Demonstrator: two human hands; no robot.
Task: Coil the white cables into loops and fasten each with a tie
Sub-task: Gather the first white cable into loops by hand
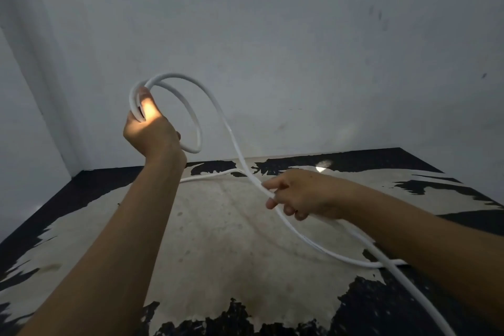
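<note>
My left hand [148, 128], raised, grips the upright loops of the white cable [218, 106]. My right hand [297, 194] curls its fingers round the strand slanting from those loops down to the lower right. Past it the cable lies on the worn bench [218, 240], crosses itself and is cut off at the bottom edge. Another stretch vanishes behind my left forearm.

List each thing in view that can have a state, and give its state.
white cable: partly coiled, loops held up, rest trailing loose, no tie on it
left hand: raised, grips the loops
right hand: lower, pinches the trailing run
</note>
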